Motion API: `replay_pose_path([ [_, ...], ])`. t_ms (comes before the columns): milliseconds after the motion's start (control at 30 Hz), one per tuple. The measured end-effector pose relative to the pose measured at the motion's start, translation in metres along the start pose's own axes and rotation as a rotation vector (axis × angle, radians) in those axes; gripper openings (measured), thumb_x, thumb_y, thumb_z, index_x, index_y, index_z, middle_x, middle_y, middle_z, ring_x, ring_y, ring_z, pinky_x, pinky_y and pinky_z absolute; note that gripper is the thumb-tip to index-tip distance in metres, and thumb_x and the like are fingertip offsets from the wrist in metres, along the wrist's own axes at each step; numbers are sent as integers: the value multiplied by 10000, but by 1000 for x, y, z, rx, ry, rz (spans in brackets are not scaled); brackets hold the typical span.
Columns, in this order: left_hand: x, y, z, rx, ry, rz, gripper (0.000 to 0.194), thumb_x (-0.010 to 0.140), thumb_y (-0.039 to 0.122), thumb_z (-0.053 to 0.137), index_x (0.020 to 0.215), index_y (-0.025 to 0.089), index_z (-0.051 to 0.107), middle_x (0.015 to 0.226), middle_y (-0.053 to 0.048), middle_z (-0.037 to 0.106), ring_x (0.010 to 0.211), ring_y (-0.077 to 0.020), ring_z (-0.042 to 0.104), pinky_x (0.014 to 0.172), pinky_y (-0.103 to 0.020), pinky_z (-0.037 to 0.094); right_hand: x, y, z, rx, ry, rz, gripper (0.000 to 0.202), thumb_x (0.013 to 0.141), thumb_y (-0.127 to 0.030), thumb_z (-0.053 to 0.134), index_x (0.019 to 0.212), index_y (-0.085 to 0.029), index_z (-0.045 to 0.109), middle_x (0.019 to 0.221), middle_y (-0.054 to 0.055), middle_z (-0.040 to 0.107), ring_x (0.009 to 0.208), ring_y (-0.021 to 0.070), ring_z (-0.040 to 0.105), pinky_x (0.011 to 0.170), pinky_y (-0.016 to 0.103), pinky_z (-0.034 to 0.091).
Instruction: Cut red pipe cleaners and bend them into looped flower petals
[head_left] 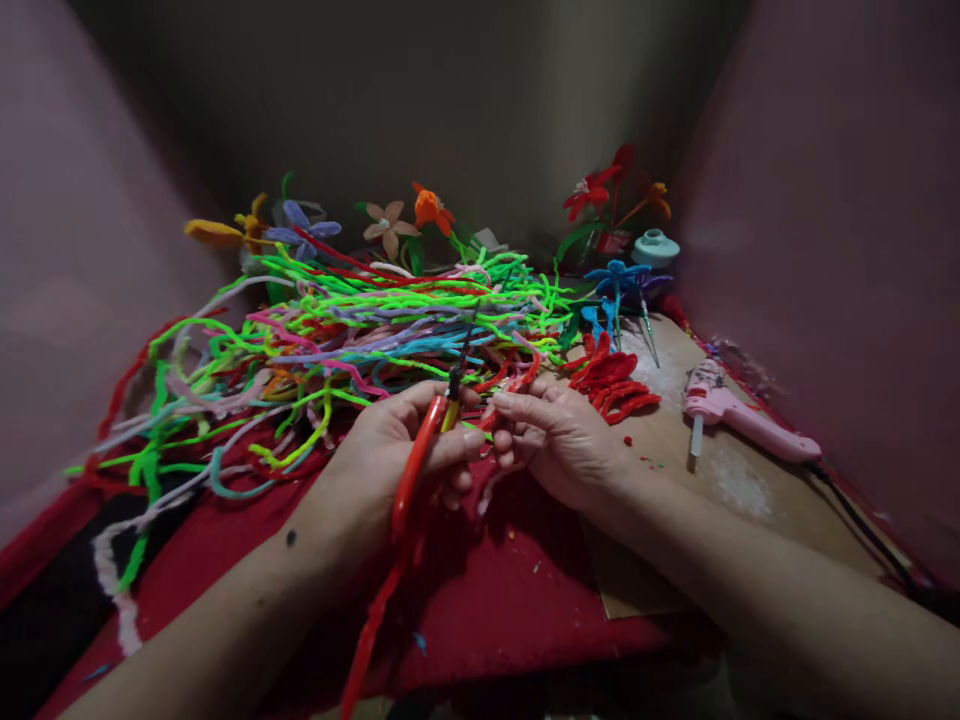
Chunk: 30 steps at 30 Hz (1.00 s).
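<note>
My left hand (397, 450) is closed round red-handled pliers or scissors (417, 465), whose dark tip points up and away; a bit of yellow shows on the handle. My right hand (566, 440), close beside it, pinches a red fuzzy stem (525, 380) that curls above the fingers. The fingertips of both hands nearly meet. A long red stem (369, 635) hangs below my left hand toward the near edge. Just beyond my right hand lie several red fuzzy petals (611, 382).
A big heap of coloured fuzzy stems (405, 320) spreads behind and left. Fuzzy flowers (388, 228) stand at the back. A pink glue gun (750, 420) with a cord lies on cardboard (667, 480) at right. Blue flowers (617, 278) and a pale round container (656, 248) are behind it.
</note>
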<state>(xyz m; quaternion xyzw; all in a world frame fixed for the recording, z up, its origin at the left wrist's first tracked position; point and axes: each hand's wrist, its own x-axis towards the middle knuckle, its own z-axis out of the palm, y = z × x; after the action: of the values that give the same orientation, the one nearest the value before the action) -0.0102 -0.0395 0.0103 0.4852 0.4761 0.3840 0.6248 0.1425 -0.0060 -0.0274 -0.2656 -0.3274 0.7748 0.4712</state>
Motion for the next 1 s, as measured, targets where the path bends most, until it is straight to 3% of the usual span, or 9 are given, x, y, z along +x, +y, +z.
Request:
replay_pose_path([
  [233,-1,10,1,24,43,-26,101,751,191,604,813,159,531,479,53,497,386,-75,438,381,-181,368,0,-2,-3,25,-13,-14,136,744,-233,661,696,-122,597,536,-8,596,451,84,547,445,194,470],
  [367,1,6,-3,35,-13,-59,173,741,269,617,669,163,502,466,34,498,377,-87,426,379,-215,361,1,-2,-4,35,-42,-29,132,748,-232,658,701,-124,600,548,5,616,460,96,562,450,203,483],
  [633,1,-5,-14,6,-106,-120,260,788,345,564,620,147,551,460,2,523,401,-107,476,436,-247,375,0,-4,-3,20,-83,-23,250,800,-348,588,708,-121,634,538,39,632,458,112,576,459,219,497],
  [833,3,-7,-19,-7,-152,-105,273,790,312,556,578,141,564,430,-7,523,387,-119,493,421,-247,369,-1,-5,-2,-19,-67,-78,90,714,-192,659,754,-114,641,598,26,649,508,110,597,477,218,504],
  [1000,5,-6,-21,-85,-220,-108,321,801,298,514,524,140,550,422,-21,507,398,-127,491,435,-258,360,0,-5,-3,-36,-110,-97,126,758,-211,593,742,-100,650,587,57,663,505,124,607,503,240,519],
])
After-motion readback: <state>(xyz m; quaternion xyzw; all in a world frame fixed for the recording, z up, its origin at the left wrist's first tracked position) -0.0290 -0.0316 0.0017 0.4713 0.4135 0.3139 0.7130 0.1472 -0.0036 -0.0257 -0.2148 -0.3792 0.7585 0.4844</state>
